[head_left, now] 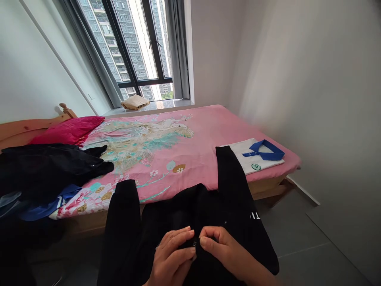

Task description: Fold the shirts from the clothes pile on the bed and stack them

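A black long-sleeved garment (166, 214) hangs in front of me, its two sleeves draped up onto the edge of the pink bed (202, 139). My left hand (171, 258) and my right hand (222, 246) meet at its front near the bottom of the view. Both pinch the dark cloth around a small metal fastener (194, 243), fingertips pressed together. White lettering shows on the garment's right side (255, 216).
A folded white polo shirt with a blue collar (256, 155) lies on the bed's right end. A heap of dark clothes (44, 171) and a magenta pillow (68, 130) sit at left. A tan item (135, 102) rests on the window sill. Grey floor lies at right.
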`<state>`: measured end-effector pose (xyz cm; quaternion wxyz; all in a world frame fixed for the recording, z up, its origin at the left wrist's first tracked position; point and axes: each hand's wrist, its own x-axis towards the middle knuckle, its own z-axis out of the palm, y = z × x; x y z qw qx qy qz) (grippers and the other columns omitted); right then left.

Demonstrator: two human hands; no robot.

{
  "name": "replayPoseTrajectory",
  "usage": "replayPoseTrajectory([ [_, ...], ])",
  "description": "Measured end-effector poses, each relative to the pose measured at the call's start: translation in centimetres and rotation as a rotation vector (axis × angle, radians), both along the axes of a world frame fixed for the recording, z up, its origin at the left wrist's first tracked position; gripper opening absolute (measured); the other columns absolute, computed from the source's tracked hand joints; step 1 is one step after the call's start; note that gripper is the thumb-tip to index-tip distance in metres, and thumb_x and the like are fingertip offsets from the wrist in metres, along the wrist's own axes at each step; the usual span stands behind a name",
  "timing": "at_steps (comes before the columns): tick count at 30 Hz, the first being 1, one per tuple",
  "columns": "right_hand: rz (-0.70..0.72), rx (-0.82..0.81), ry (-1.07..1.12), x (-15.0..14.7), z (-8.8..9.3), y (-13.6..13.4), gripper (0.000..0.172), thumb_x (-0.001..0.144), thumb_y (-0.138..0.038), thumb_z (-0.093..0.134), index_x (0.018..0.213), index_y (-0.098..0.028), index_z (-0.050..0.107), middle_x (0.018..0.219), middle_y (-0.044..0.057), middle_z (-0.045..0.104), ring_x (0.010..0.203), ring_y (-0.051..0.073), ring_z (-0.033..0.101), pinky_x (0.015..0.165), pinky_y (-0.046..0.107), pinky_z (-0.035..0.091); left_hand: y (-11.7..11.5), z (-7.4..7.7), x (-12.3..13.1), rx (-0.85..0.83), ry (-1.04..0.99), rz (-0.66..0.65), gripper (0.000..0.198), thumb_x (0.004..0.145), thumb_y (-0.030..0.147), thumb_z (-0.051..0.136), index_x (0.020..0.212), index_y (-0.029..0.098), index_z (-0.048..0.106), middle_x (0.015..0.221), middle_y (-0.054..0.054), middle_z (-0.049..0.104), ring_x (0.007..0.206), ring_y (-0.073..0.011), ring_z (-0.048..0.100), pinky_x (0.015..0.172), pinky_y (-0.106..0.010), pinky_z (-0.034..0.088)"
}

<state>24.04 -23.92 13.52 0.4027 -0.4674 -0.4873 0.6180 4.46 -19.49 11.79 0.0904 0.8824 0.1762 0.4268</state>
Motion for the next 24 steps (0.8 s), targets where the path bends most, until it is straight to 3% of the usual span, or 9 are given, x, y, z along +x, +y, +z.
replayPoseTrajectory([
  [3, 0.042, 0.05, -0.054, 0.2, 0.5, 0.0, 0.021, 0.08, -0.035, 0.061, 0.081, -0.015, 0.063, 0.066, -0.003, 0.05, 0.063, 0.009, 0.042, 0.06, 0.02, 0.035, 0.0, -0.1, 0.1, -0.034, 0.0, 0.004, 0.027, 0.074, 0.003, 0.062, 0.095, 0.02, 0.058, 0.104, -0.006, 0.07, 0.094, -0.0164, 0.065, 0.077, -0.029, 0.053],
  [7, 0.063, 0.127, -0.169, 0.2, 0.6, -0.4, 0.023, 0.087, -0.034, 0.051, 0.081, -0.016, 0.063, 0.069, -0.002, 0.053, 0.066, 0.01, 0.045, 0.062, 0.021, 0.037, 0.0, 0.4, 0.1, -0.05, 0.027, -0.013, 0.026, 0.073, 0.003, 0.063, 0.092, 0.02, 0.057, 0.098, -0.005, 0.07, 0.091, -0.0146, 0.064, 0.076, -0.028, 0.053],
  [11, -0.082, 0.248, -0.307, -0.6, -0.4, -1.0, 0.024, 0.089, -0.035, 0.047, 0.077, -0.018, 0.059, 0.071, -0.001, 0.054, 0.067, 0.012, 0.048, 0.065, 0.023, 0.038, -0.3, 1.0, 0.1, -0.102, 0.018, -0.022, 0.026, 0.074, 0.003, 0.063, 0.093, 0.021, 0.058, 0.1, -0.006, 0.068, 0.099, -0.0169, 0.061, 0.08, -0.031, 0.055],
  [14, -0.187, 0.342, -0.344, -1.4, -1.5, -1.3, 0.024, 0.09, -0.036, 0.046, 0.077, -0.018, 0.056, 0.073, 0.0, 0.056, 0.069, 0.012, 0.05, 0.067, 0.024, 0.04, -0.7, 1.0, 0.2, -0.132, -0.008, -0.036, 0.024, 0.075, 0.005, 0.063, 0.093, 0.02, 0.059, 0.097, -0.006, 0.066, 0.093, -0.0157, 0.062, 0.076, -0.029, 0.057],
  [18, -0.182, 0.377, -0.313, -2.0, -2.3, -1.3, 0.024, 0.091, -0.033, 0.045, 0.075, -0.018, 0.054, 0.071, 0.0, 0.055, 0.066, 0.011, 0.05, 0.068, 0.024, 0.04, -1.3, 0.8, 0.4, -0.125, -0.078, -0.038, 0.021, 0.073, 0.006, 0.066, 0.089, 0.019, 0.06, 0.088, -0.005, 0.066, 0.084, -0.0137, 0.063, 0.07, -0.025, 0.058],
  [21, -0.161, 0.358, -0.323, -1.8, -1.9, -0.8, 0.026, 0.092, -0.035, 0.044, 0.076, -0.018, 0.055, 0.071, -0.001, 0.054, 0.067, 0.011, 0.049, 0.067, 0.024, 0.039, -1.4, 0.5, 0.4, -0.197, -0.086, 0.006, 0.02, 0.075, 0.006, 0.063, 0.089, 0.019, 0.06, 0.092, -0.005, 0.067, 0.086, -0.014, 0.065, 0.073, -0.024, 0.058],
  [24, -0.108, 0.338, -0.323, -1.2, -1.1, 0.1, 0.03, 0.093, -0.038, 0.041, 0.077, -0.017, 0.055, 0.069, -0.002, 0.052, 0.066, 0.01, 0.047, 0.064, 0.022, 0.038, -1.0, 0.3, 0.3, -0.337, -0.062, 0.03, 0.017, 0.078, 0.01, 0.06, 0.091, 0.022, 0.06, 0.1, -0.005, 0.066, 0.096, -0.0158, 0.064, 0.087, -0.031, 0.054],
])
